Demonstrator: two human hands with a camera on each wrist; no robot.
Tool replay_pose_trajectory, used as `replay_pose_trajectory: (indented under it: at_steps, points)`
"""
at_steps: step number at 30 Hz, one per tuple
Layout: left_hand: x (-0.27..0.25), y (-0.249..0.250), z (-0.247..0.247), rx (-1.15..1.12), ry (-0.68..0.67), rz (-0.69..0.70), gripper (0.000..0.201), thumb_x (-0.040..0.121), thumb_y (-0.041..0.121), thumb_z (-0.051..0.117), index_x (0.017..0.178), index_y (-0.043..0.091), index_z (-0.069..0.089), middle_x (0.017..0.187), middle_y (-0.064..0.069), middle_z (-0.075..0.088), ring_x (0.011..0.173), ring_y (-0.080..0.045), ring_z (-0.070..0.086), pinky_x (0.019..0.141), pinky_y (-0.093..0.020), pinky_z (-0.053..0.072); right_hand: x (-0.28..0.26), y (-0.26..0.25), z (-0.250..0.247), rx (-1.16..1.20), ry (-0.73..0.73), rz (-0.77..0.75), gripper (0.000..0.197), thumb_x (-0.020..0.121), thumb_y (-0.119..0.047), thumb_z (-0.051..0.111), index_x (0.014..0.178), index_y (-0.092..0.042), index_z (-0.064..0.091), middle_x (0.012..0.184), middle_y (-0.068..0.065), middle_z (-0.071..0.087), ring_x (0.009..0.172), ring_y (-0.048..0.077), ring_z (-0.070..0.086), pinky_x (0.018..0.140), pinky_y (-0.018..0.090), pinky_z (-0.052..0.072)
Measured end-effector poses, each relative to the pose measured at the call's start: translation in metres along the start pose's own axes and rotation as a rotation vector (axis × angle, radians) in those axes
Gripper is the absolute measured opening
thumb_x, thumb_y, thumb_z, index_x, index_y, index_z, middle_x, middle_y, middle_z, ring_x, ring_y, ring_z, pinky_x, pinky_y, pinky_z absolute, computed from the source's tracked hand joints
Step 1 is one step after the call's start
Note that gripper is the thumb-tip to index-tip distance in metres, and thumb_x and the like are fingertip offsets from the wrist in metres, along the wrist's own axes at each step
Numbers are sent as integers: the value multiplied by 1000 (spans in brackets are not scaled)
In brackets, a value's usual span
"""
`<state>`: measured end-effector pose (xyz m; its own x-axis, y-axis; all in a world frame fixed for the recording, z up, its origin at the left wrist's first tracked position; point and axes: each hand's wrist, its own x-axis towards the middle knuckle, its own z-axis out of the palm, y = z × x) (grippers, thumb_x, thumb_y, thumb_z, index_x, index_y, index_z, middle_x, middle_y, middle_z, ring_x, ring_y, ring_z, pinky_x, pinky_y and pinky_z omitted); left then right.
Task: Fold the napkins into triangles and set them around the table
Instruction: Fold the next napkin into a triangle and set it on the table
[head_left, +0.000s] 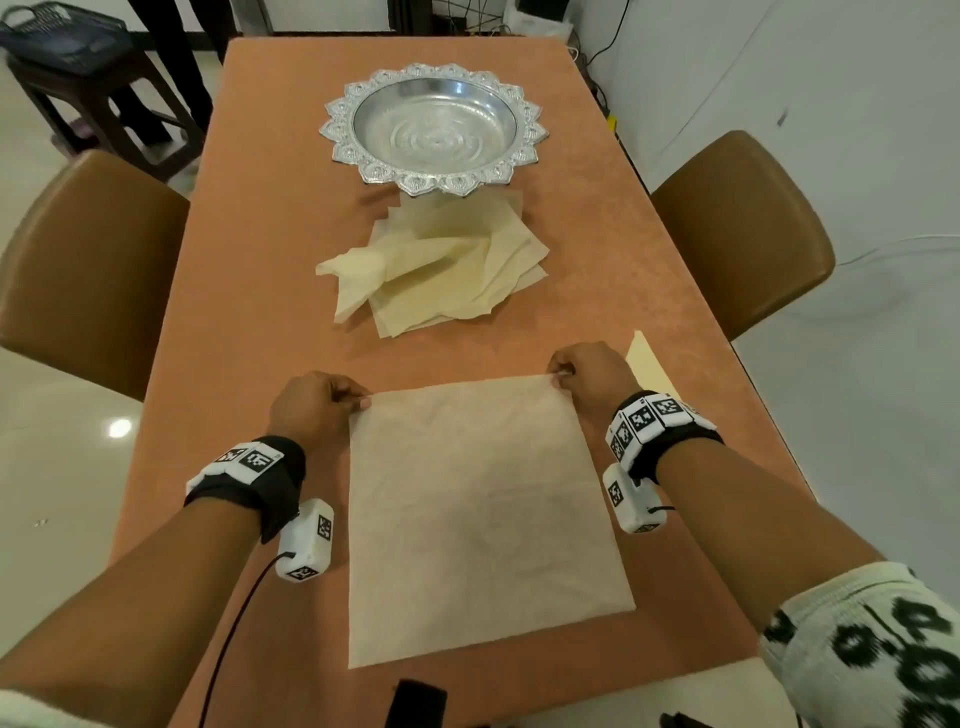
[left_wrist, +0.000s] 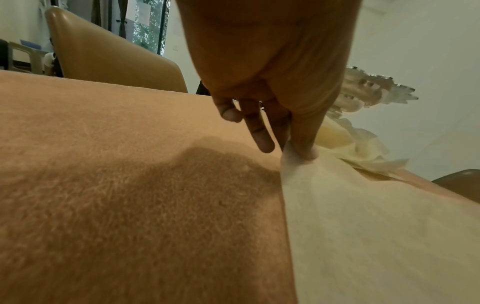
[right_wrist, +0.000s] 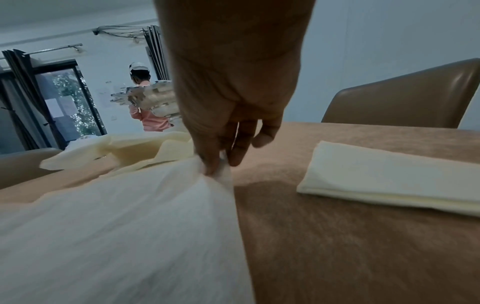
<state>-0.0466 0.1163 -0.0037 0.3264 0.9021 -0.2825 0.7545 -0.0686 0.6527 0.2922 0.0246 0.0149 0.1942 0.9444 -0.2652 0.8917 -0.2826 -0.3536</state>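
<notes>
Spreading step, fold not begun. Left hand (head_left: 311, 410) and right hand (head_left: 589, 371) pinching far corners of flat napkin (head_left: 478, 519); folded napkin (right_wrist: 389, 181) just outside right grip. Next: one pinched corner to diagonal near corner.

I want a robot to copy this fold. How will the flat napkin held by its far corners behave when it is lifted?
The napkin probably goes floppy: it puckers where the right hand pinches its corner. It looks thin and light, since the left hand needs only fingertips. It may drag on the fuzzy tablecloth rather than slide.
</notes>
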Motion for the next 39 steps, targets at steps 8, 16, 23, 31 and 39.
replay_pose_trajectory:
  at_steps: [8,16,23,31,39]
  points:
    - [-94,-20,18,-63,300,253,10,87,22,69,95,21,76,91,2,73,87,-20,63,79,-43,51,-97,4,25,-154,525,-283,15,86,-25,58,86,-25,74,80,-7,69,84,21,56,71,33,26]
    - [-192,-49,57,137,328,351,20,83,38,62,91,25,76,75,6,61,73,-19,56,59,-36,45,-201,40,81,-134,522,-377,28,87,-29,44,85,-25,72,82,-12,66,89,11,44,73,32,22]
    - [-230,-65,80,401,302,467,35,83,45,44,85,29,74,82,11,71,74,-17,55,64,-31,31,-233,51,108,-208,489,-349,26,84,-32,44,82,-28,70,83,-13,63,89,13,44,73,33,24]
    - [-238,-69,87,504,286,450,39,82,52,41,83,34,75,92,17,72,83,-8,50,69,-32,24,-246,58,112,-245,428,-280,31,82,-42,43,83,-31,72,89,-14,67,92,11,43,72,31,23]
    - [-236,-74,85,539,331,560,41,83,54,41,83,33,76,94,16,72,85,-6,43,68,-32,22,-244,68,116,-292,432,-375,27,82,-37,49,88,-27,73,93,-10,70,93,12,45,72,31,34]
